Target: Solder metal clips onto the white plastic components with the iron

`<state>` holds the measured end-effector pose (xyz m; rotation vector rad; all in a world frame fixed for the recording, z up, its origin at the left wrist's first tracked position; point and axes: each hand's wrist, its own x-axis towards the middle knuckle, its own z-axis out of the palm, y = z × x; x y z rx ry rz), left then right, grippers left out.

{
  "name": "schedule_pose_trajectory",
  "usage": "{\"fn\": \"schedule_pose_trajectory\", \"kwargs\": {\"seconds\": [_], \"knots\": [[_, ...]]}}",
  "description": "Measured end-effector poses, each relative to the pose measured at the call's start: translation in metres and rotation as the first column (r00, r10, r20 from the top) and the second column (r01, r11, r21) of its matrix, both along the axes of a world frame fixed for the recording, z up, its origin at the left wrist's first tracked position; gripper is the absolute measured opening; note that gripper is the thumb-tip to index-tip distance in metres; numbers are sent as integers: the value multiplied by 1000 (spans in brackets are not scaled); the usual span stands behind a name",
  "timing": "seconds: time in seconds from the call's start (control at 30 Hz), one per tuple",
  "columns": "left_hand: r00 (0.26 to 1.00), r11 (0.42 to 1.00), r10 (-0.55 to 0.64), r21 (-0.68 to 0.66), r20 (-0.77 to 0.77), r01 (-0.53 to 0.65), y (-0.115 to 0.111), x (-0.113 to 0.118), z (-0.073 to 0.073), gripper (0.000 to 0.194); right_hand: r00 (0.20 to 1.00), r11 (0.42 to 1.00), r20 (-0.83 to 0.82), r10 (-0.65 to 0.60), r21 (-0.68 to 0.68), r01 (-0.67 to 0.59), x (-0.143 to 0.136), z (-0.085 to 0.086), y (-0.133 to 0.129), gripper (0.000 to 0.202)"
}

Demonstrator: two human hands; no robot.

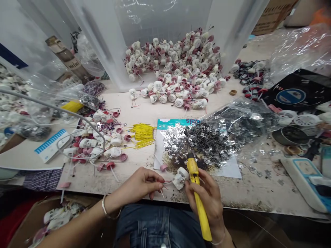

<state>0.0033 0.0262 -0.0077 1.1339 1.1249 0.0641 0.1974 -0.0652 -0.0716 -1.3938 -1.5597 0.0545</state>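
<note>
My left hand is closed in a pinch on thin reddish wires, with a thin white stick showing below its fingertips. The wires run toward a small white plastic housing, which sits by the fingers of my right hand; whether those fingers grip it I cannot tell. Wrapped in that right hand is a yellow-handled soldering iron, its metal end pointing away over small shiny metal pieces. These lie heaped on a white and teal sheet. A pink cap lies by the sheet's front edge.
Yellow wires lie bundled left of the sheet. More white and pink parts cover the left side, near a grey cable. An open-fronted bin spills similar parts behind. A blue and white device stands at right.
</note>
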Motion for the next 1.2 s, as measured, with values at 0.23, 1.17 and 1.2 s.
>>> {"fn": "schedule_pose_trajectory", "kwargs": {"seconds": [0.23, 1.17, 1.2], "knots": [[860, 725, 467, -645, 206, -240, -20, 2, -24, 45, 926, 998, -376, 26, -38, -43, -23, 11, -9, 20], [902, 515, -181, 744, -391, 426, -14, 30, -2, 10, 974, 987, -174, -142, 55, 153, 2, 14, -9, 34], [905, 503, -181, 755, -385, 421, -15, 31, -3, 10, 975, 987, -177, -136, 60, 149, 4, 18, -19, 43]]}}
